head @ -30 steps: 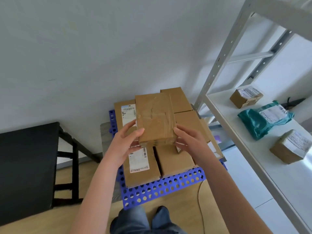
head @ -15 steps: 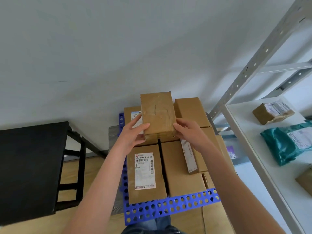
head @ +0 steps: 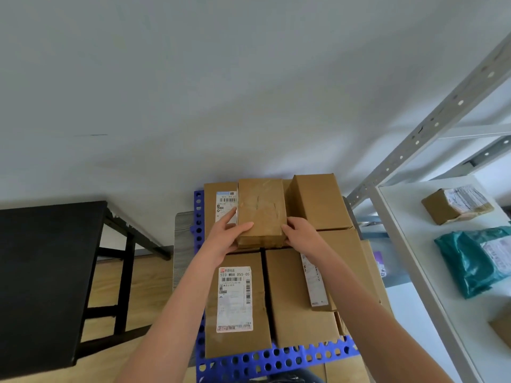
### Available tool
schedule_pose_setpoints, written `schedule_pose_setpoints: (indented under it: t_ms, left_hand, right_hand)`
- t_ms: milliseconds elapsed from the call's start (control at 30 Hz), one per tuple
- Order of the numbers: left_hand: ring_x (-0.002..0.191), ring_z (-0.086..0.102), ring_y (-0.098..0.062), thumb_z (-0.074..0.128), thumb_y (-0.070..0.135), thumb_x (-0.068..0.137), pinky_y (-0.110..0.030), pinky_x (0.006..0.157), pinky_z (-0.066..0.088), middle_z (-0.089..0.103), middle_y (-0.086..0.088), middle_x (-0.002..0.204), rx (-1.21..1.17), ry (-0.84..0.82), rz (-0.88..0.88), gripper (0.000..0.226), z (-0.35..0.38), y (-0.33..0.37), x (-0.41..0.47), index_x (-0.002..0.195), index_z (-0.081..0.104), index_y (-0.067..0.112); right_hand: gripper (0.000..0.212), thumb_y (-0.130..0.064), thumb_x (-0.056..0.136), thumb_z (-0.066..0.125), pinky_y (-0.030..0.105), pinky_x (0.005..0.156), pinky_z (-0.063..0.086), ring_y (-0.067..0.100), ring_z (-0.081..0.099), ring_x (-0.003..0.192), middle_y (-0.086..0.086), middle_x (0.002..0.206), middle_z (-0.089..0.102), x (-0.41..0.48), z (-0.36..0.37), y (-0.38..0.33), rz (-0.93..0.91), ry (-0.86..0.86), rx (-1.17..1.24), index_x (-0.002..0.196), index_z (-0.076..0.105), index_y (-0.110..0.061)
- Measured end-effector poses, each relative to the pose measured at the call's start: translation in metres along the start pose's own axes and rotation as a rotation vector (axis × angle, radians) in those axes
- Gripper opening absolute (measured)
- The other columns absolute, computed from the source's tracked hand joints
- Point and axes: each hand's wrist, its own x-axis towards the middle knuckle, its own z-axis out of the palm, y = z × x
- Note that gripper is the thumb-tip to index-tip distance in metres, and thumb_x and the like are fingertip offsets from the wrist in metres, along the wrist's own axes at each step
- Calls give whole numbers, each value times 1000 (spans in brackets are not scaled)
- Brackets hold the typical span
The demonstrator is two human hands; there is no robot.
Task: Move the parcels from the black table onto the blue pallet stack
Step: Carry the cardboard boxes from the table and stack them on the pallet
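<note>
A small taped brown parcel (head: 261,210) sits at the back of the parcel pile on the blue pallet stack (head: 265,360). My left hand (head: 228,236) grips its near left corner, thumb lying on top. My right hand (head: 301,234) holds its near right corner. Several brown boxes lie under and around it, among them a long one with a white label (head: 235,299) in front and a plain one (head: 318,201) to the right. The black table (head: 41,272) stands at the left with nothing seen on its top.
A grey metal rack stands at the right. Its white shelf (head: 409,244) carries a brown parcel (head: 456,204) and a teal bag (head: 475,261). A white wall is right behind the pallet. Wooden floor shows between table and pallet.
Both hands have carried the small parcel forward and lowered it toward the back of the pile. The view has moved closer to the pallet.
</note>
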Motion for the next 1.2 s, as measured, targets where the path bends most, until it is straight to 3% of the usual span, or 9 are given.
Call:
schedule_pose_setpoints:
  t_ms: [200,300,433,500,600,667,867,1000,1200]
  left_hand:
    - [114,57,-27,75,31,78,-49,100,46,51,-10,133,151,69,23,81,6,-1,9,146,31,32]
    - [118,53,-29,74,37,78,-50,101,45,50,-10,134,207,114,19,83,9,-2,11,147,28,32]
    - [118,53,-28,72,40,79,-52,103,42,51,-8,132,238,144,24,82,15,-3,11,147,26,36]
    - [119,53,-27,71,40,81,-52,104,40,51,-9,132,232,151,31,80,19,-6,10,147,26,37]
    - [118,54,-26,70,38,82,-53,104,41,51,-10,132,208,156,37,80,26,-8,10,147,25,35]
    - [119,53,-26,70,38,82,-53,103,42,51,-9,133,195,161,34,80,28,-8,10,148,26,35]
    - [113,57,-26,72,35,81,-50,98,47,52,-9,131,164,168,23,77,27,-7,8,146,30,36]
    - [110,59,-26,74,32,80,-51,96,49,54,-9,129,142,180,22,77,29,-7,8,145,32,36]
    - [103,63,-24,74,31,80,-50,91,53,58,-6,120,165,203,25,76,33,-5,9,144,34,34]
  right_hand:
    - [45,-16,102,45,33,104,39,26,47,131,10,143,48,3,-12,-3,-64,-1,-288,144,36,-5]
    - [54,-13,99,50,26,108,33,19,44,136,6,148,45,3,-28,-3,-153,45,-231,150,31,-11]
    - [49,-17,94,59,20,96,34,15,52,122,4,142,51,12,-64,10,-284,348,-223,141,48,-17]
    - [61,-25,92,63,26,100,33,23,44,128,11,148,40,21,-80,23,-258,430,-281,147,36,-16]
    - [98,-43,91,62,50,115,20,38,16,145,23,156,17,37,-96,42,-91,352,-262,154,-5,-12]
    - [103,-47,90,61,51,114,23,40,20,144,23,156,17,45,-102,48,-15,274,-175,153,-14,-15]
    - [94,-46,92,58,35,99,38,29,42,134,7,155,32,52,-97,55,-45,124,-53,155,-5,-17]
    - [97,-45,92,58,44,108,39,29,42,134,8,156,28,55,-96,56,-73,91,-47,154,-10,-15]
    - [96,-53,90,57,40,98,41,30,44,132,8,153,33,60,-95,59,-67,107,-114,154,-3,-14]
